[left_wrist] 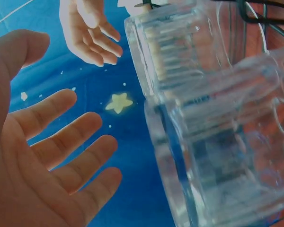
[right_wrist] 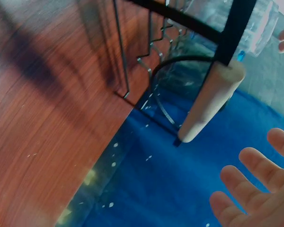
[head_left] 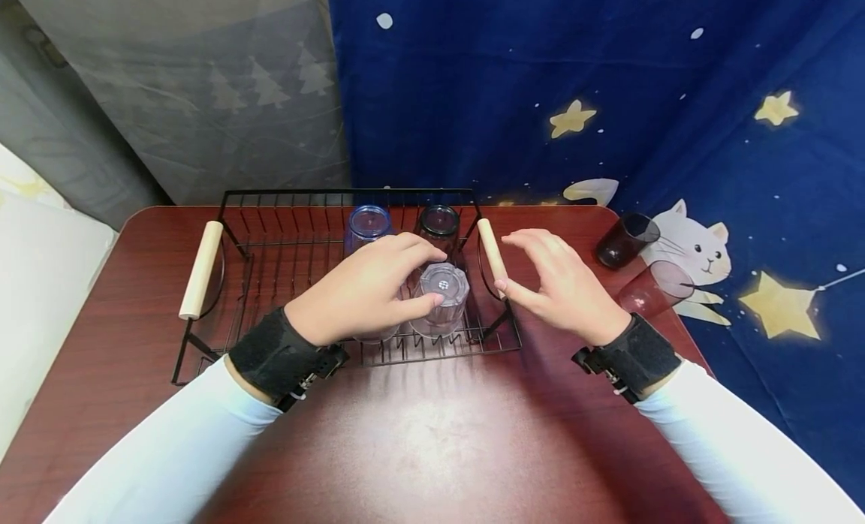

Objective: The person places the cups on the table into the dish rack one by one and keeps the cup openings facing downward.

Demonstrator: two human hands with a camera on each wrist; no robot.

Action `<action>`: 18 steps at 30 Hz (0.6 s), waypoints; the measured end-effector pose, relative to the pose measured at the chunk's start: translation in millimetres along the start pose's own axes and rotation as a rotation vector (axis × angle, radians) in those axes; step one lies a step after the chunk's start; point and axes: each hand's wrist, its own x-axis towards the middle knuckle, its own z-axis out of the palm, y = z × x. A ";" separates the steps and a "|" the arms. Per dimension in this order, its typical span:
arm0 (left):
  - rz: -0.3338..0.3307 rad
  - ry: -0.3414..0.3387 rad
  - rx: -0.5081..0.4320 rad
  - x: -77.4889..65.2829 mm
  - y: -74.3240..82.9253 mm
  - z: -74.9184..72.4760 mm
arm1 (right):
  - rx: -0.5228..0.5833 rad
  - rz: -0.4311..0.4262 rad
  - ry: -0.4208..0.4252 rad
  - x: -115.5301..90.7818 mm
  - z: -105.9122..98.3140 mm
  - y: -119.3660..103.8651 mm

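My left hand (head_left: 368, 287) hovers above the right part of a black wire dish rack (head_left: 290, 242), fingers spread and holding nothing. Just beside its fingertips a clear faceted glass (head_left: 442, 302) stands upside down in the rack. Another clear glass (left_wrist: 227, 146), larger in the left wrist view, is mostly behind the hand in the head view. Behind these stand an upturned blue glass (head_left: 369, 222) and a dark glass (head_left: 439, 222). To the right of the rack, my right hand (head_left: 561, 287) is held in the air with loose fingers, near the rack's right wooden handle (right_wrist: 213, 101) and apart from it.
At the right table edge are a dark tumbler (head_left: 625, 242) and a reddish transparent tumbler (head_left: 655, 290). The rack's left wooden handle (head_left: 203, 269) stands at the far end. A blue starred curtain (head_left: 473, 96) hangs behind the brown table (head_left: 419, 449).
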 end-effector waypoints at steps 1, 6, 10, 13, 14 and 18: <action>0.002 -0.001 0.007 1.1 1.2 0.7 | -0.006 0.010 -0.003 -0.4 0.1 2.2; 0.019 -0.012 0.032 6.3 6.8 5.2 | -0.022 0.043 -0.022 -3.3 -1.0 12.8; 0.038 -0.022 0.034 9.5 10.5 8.6 | -0.039 0.086 -0.038 -7.4 -3.0 22.2; 0.050 -0.026 0.032 11.1 13.3 10.8 | -0.056 0.131 -0.054 -11.6 -4.4 31.0; 0.054 -0.026 0.033 11.6 14.3 11.7 | -0.060 0.147 -0.059 -13.3 -5.5 34.0; 0.060 -0.026 0.038 13.8 18.5 15.6 | -0.083 0.207 -0.066 -20.8 -9.3 50.3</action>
